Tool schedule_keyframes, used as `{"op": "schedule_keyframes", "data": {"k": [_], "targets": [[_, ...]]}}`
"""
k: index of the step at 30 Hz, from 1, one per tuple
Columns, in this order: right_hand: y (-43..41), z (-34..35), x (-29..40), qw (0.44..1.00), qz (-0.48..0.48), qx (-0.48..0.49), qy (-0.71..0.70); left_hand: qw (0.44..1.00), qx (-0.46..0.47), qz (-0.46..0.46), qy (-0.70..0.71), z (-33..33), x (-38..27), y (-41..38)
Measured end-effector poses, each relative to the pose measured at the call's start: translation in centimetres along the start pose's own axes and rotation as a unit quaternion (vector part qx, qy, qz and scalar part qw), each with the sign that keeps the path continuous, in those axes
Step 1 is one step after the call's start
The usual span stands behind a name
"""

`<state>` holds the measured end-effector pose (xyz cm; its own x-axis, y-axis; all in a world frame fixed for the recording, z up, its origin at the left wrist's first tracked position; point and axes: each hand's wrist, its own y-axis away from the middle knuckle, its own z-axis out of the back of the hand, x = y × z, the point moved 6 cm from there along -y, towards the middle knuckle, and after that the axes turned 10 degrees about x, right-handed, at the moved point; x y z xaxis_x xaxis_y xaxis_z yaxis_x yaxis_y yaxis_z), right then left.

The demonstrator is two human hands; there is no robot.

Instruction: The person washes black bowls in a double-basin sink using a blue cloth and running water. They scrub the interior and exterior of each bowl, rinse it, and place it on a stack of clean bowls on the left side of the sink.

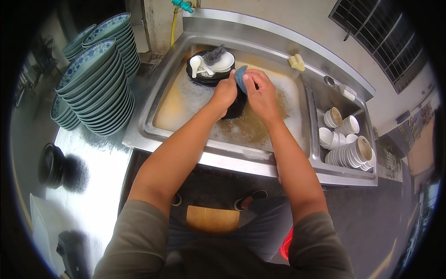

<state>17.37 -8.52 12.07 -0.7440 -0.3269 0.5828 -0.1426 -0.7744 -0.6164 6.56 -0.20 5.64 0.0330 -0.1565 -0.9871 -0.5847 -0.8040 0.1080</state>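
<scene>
My left hand (225, 93) grips the edge of a black bowl or dish (237, 105), which is tilted over the soapy water. A blue-grey scouring pad (240, 78) is pinched in my right hand (259, 91), close against the black dish. Both hands are above the large basin of a stainless steel sink (167, 134), filled with cloudy, foamy water. Just beyond my left hand, stacked black bowls (205, 81) stand in the water. White spoons (195, 63), a white dish (224, 62) and a dark mesh scrubber (214, 55) rest on top of them.
Tall stacks of green-rimmed bowls (95, 87) lean on the left metal table (101, 164), with black bowls (51, 165) nearer me. White cups (345, 153) fill the right basin. A yellow sponge (296, 62) lies on the ledge. A wooden stool (212, 219) is beneath me.
</scene>
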Motion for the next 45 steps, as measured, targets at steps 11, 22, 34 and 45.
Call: {"op": "schedule_keyframes", "data": {"k": [11,22,34,45], "targets": [[-0.5,0.4,-11.9,0.960,-0.121,0.092,0.235,0.998,0.012,-0.041,-0.055,-0.3,-1.6,1.4],[-0.6,1.5,-11.9,0.934,-0.332,0.062,-0.121,0.995,0.016,-0.050,-0.083,0.4,-0.2,-0.3],[-1.2,-0.1,-3.4,0.996,-0.063,-0.036,0.046,0.994,-0.005,-0.091,-0.058,-0.5,-1.5,1.0],[-0.7,3.8,-9.6,0.985,-0.158,-0.049,0.046,0.977,-0.011,-0.188,-0.096,-0.7,-3.0,1.6]]}}
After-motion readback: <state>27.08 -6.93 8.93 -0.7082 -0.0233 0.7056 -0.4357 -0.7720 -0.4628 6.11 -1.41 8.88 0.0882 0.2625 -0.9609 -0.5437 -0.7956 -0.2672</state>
